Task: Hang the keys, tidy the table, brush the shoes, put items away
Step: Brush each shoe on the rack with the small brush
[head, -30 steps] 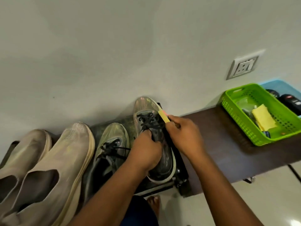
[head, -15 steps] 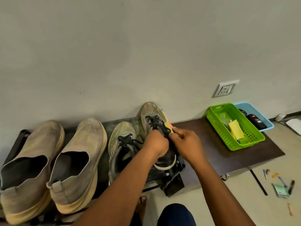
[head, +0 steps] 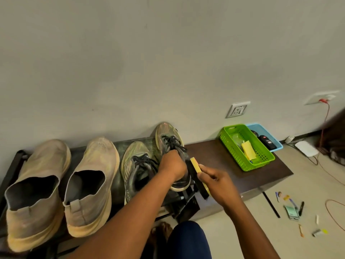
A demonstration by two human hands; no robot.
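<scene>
A greenish lace-up sneaker (head: 167, 133) stands toe-to-wall on the dark shoe rack (head: 15, 161). My left hand (head: 172, 166) grips it at the collar and laces. My right hand (head: 217, 183) holds a yellow-backed brush (head: 196, 166) with black bristles beside the sneaker's right side. Its mate (head: 135, 156) lies just to the left. Two beige slip-on shoes (head: 35, 184) (head: 91, 176) fill the rack's left part.
A brown low table (head: 214, 156) carries a green basket (head: 229, 144) with yellow notes and a blue tray (head: 261, 128) with black key fobs. Pens, papers and small scraps (head: 293, 212) litter the floor at right, with cables and a white device (head: 306, 148) near the wall.
The camera pulled back and up, showing more floor and wall. My right hand with the brush slid from the sneaker's toe area back toward its heel side.
</scene>
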